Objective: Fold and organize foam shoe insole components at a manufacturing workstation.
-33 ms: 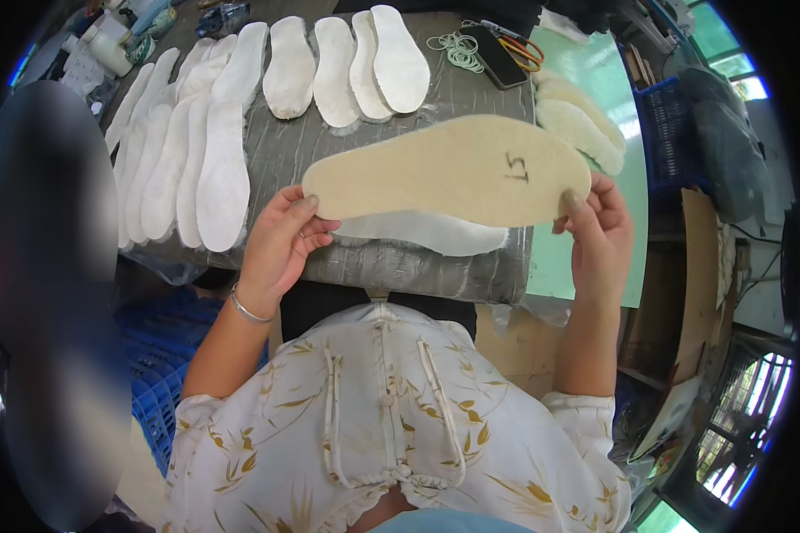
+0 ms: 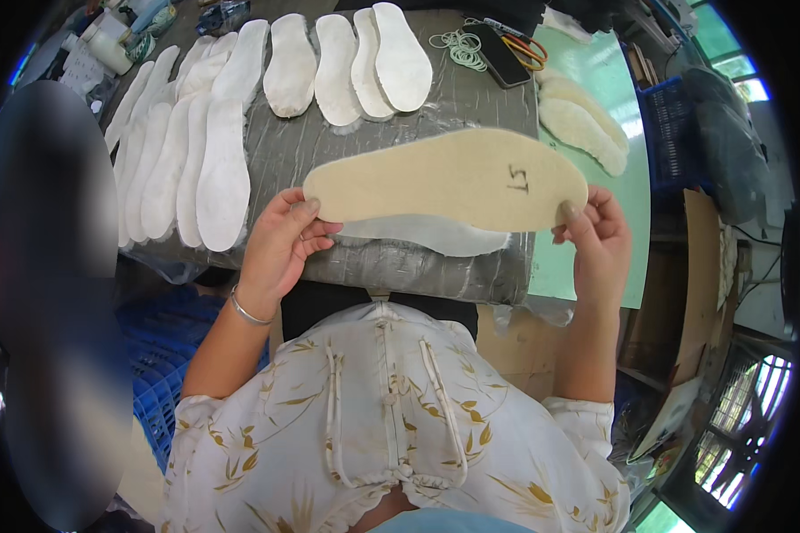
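In the head view, a large beige felt insole (image 2: 444, 180) is held flat and level above the near edge of the bench (image 2: 400, 133), with a handwritten mark seen on its upper face. Its heel end is pinched by the left hand (image 2: 280, 244), the thumb laid on top and the fingers curled beneath, so the grip is pressed together on the felt. Its toe end is pinched in the same way by the right hand (image 2: 600, 235), thumb on top. A silver bangle (image 2: 249, 311) is worn on the left wrist. Directly below the held piece, a white insole (image 2: 427, 235) is laid on the grey wrapped bench top. More white insoles (image 2: 209, 151) are set out in overlapping rows at the left and across the far side. A bundle of rubber bands (image 2: 460, 49) and a dark phone (image 2: 505, 53) are seen at the far right, near two fleecy insoles (image 2: 582, 120) on a green surface
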Demonstrator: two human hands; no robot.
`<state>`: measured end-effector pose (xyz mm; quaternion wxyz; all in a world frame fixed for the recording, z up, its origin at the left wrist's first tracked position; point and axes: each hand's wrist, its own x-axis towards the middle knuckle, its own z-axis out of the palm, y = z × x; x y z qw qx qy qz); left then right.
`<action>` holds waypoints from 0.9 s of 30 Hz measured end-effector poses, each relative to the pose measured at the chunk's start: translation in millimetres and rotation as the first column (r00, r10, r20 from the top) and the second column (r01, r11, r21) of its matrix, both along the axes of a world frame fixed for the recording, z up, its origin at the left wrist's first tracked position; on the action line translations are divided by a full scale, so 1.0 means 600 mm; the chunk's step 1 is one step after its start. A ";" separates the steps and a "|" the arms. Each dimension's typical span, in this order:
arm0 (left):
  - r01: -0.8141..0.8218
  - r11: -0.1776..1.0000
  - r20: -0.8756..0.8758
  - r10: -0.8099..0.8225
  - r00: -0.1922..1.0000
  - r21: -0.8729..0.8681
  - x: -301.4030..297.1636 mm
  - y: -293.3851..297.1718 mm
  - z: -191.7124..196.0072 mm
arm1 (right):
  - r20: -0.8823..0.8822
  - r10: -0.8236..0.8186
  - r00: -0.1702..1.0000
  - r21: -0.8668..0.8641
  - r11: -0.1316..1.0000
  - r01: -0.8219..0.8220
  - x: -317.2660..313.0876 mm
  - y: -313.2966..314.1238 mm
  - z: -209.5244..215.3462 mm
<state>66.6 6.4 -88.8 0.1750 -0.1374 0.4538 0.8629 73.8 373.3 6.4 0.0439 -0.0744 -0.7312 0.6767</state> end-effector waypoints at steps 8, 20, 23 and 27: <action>-0.135 0.933 -0.066 0.120 0.991 -0.334 0.020 0.027 -0.032 | 0.252 -0.018 0.968 0.200 0.979 -0.033 0.043 0.044 -0.080; -0.085 0.933 -0.002 0.090 0.996 -0.350 0.037 -0.025 -0.052 | 0.429 -0.084 0.899 0.015 0.996 0.086 0.060 0.026 -0.138; -0.049 0.943 0.043 0.066 0.997 -0.328 0.040 -0.057 -0.046 | 0.465 -0.084 0.881 -0.062 0.990 0.127 0.064 0.017 -0.154; 0.004 0.959 0.022 0.002 1.000 -0.285 0.032 -0.050 -0.013 | 0.525 -0.055 0.849 -0.121 0.983 0.138 0.057 0.020 -0.163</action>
